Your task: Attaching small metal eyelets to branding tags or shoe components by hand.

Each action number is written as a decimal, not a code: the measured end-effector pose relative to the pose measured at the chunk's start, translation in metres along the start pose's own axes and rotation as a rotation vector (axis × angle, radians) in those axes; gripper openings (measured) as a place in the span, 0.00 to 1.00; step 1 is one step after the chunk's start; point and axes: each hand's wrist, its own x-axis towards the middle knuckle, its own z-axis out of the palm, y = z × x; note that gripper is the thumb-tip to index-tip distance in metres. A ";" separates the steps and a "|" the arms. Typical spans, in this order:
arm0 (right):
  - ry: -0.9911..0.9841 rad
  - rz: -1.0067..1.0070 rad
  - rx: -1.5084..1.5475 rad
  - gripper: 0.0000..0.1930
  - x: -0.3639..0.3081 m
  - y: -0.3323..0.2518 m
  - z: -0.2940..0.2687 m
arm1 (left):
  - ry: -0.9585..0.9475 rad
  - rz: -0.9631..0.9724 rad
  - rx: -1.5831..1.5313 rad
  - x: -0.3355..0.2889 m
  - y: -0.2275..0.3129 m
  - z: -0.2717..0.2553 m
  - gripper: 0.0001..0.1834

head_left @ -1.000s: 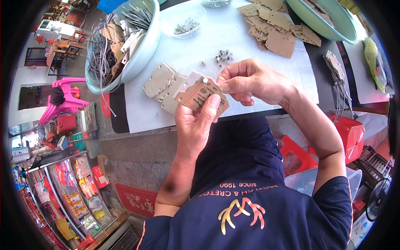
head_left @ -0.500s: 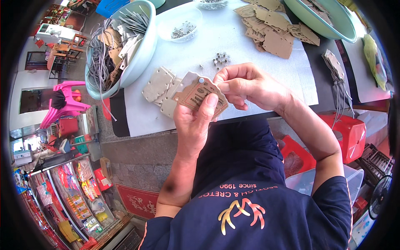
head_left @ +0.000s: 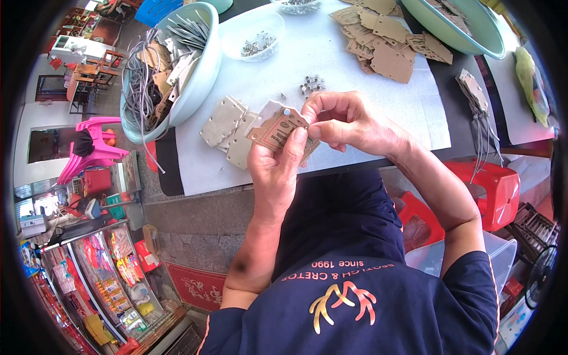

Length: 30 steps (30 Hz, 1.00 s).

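Observation:
My left hand (head_left: 277,160) grips a brown printed cardboard tag (head_left: 273,131) with a wavy edge, the thumb pressed over its face. A small round silver cap (head_left: 286,111) sits near the tag's upper corner. At the tag's right edge my right hand (head_left: 358,124) is closed in a pinch; whatever its fingertips hold is hidden. Grey tags with small holes (head_left: 220,123) lie in a loose pile just left of the held one. Beyond my hands, several small metal caps (head_left: 312,84) are scattered on the white sheet (head_left: 402,127).
A pale blue basin (head_left: 204,77) of grey cords and tags stands at the left. Clear bowls of metal bits (head_left: 258,47) and a heap of brown tags (head_left: 390,62) lie farther back. Corded tags (head_left: 473,94) hang over the right edge, above a red stool (head_left: 500,195).
My right hand has shifted slightly left, its fingertips now against the tag's edge. The left thumb has moved up a little on the tag, which has tilted slightly.

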 end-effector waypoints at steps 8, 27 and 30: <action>0.274 -0.006 -0.016 0.11 0.001 -0.001 0.023 | 0.118 0.073 -0.051 0.002 0.000 0.001 0.12; 0.379 -0.449 -1.124 0.04 0.011 -0.026 -0.024 | 0.134 -0.047 -0.160 -0.010 -0.001 -0.018 0.14; 0.211 -0.464 -1.326 0.04 0.016 -0.024 -0.021 | 0.135 -0.035 -0.184 -0.009 -0.001 -0.018 0.14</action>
